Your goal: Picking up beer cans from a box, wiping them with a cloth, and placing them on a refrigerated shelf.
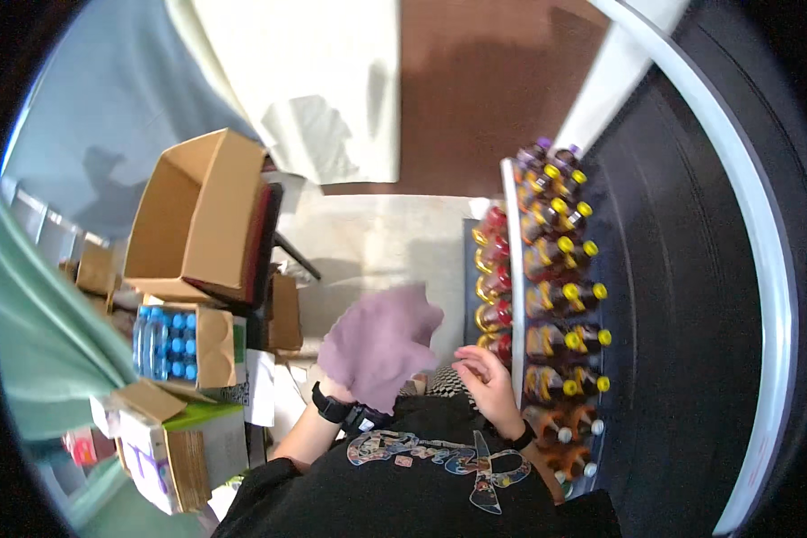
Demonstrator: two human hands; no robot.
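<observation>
A mauve cloth (381, 341) is in my left hand (335, 390), held out in front of my body. The cloth drapes over that hand and covers its fingers; only a bit near the wrist shows. My right hand (488, 384) holds nothing, its fingers loosely spread. It is near the shelf edge, beside red-filled bottles (496, 309) with yellow handles standing on a lower level. Behind the white shelf edge (516, 269), rows of dark drink bottles (547, 300) with yellow caps stand upright.
On the left are an open cardboard box (215, 211), a carton of blue-capped water bottles (166, 341) and a white-and-green carton (166, 457). Purple-capped bottles (536, 152) stand at the rack's far end, white-capped ones (556, 430) at its near end. A curved pale frame (776, 296) borders the right.
</observation>
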